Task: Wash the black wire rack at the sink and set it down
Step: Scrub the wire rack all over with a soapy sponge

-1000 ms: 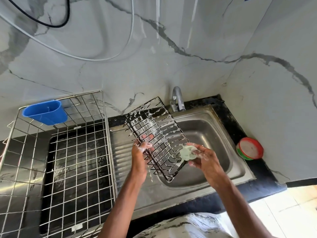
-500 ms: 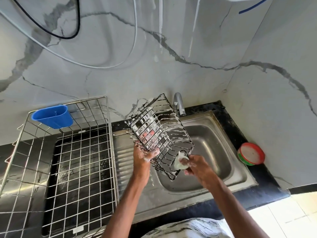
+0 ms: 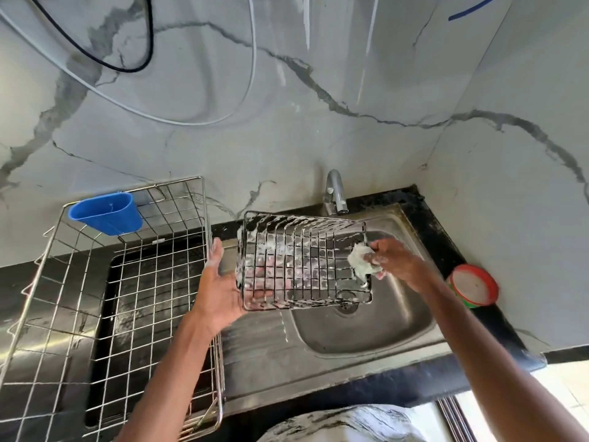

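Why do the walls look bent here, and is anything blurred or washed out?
Head view: the wide lens bows the marble wall and the counter edge; the left hand under the black wire rack looks slightly motion-soft; the right hand with its sponge is crisper; daylight bleaches the floor lower right; pale glare streaks the wall.

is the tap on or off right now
Off, it seems: no stream of water falls from the tap into the sink.
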`<action>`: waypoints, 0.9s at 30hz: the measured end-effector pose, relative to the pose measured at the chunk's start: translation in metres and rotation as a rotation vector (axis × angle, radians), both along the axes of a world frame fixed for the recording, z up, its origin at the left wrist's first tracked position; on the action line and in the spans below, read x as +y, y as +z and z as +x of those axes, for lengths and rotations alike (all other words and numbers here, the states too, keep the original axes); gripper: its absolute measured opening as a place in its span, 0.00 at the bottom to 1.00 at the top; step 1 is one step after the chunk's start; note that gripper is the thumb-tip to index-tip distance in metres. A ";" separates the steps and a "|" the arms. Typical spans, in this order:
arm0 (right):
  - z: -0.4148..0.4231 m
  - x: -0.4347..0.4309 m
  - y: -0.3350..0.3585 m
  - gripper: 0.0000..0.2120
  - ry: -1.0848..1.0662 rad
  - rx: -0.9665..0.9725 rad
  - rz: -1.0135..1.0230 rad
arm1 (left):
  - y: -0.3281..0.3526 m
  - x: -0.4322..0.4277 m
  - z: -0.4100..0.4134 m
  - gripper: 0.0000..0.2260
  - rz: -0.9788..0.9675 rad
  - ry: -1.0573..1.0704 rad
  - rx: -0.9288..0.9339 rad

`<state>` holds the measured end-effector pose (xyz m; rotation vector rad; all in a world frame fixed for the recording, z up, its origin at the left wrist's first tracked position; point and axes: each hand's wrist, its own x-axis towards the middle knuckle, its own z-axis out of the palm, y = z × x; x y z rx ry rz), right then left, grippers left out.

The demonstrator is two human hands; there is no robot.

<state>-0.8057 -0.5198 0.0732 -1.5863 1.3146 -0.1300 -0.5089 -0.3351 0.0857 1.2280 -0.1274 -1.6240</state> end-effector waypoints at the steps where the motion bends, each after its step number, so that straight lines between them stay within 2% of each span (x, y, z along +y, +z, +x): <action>1: 0.002 -0.006 0.003 0.07 0.027 0.034 -0.028 | -0.001 0.000 0.001 0.48 0.020 -0.057 -0.003; 3: 0.007 -0.017 0.010 0.04 0.074 0.089 -0.080 | 0.006 -0.002 0.001 0.45 0.060 -0.099 -0.010; 5: 0.013 -0.025 0.017 0.09 0.127 0.116 -0.125 | 0.007 -0.004 0.003 0.40 0.081 -0.131 0.030; 8: 0.021 -0.031 0.025 0.14 0.215 0.172 -0.187 | 0.014 -0.011 0.007 0.22 0.137 -0.195 0.053; 10: 0.026 -0.032 0.030 0.15 0.253 0.200 -0.208 | 0.021 -0.013 0.007 0.23 0.162 -0.132 0.060; 15: 0.032 -0.039 0.030 0.14 0.313 0.252 -0.295 | 0.021 -0.022 0.025 0.18 0.108 -0.324 -0.109; 16: 0.034 -0.041 0.029 0.14 0.336 0.260 -0.322 | 0.022 -0.023 0.025 0.19 0.103 -0.356 -0.175; 19: 0.042 -0.048 0.023 0.15 0.446 0.297 -0.371 | 0.032 -0.024 0.011 0.43 0.061 -0.537 -0.216; 21: 0.052 -0.050 0.020 0.19 0.497 0.288 -0.380 | 0.028 -0.028 -0.004 0.65 0.055 -0.689 -0.241; 22: 0.057 -0.050 0.019 0.21 0.523 0.292 -0.396 | 0.028 -0.031 -0.015 0.67 0.060 -0.765 -0.278; 23: 0.061 -0.050 0.017 0.21 0.542 0.310 -0.419 | 0.027 -0.031 -0.024 0.59 0.059 -0.797 -0.319; 25: 0.066 -0.051 0.015 0.21 0.560 0.351 -0.477 | 0.027 -0.032 -0.041 0.24 0.089 -0.748 -0.431; 26: 0.067 -0.052 0.013 0.20 0.555 0.350 -0.506 | 0.022 -0.033 -0.043 0.16 0.113 -0.718 -0.471; 27: 0.068 -0.054 0.012 0.20 0.538 0.327 -0.539 | 0.012 -0.034 -0.045 0.15 0.115 -0.684 -0.479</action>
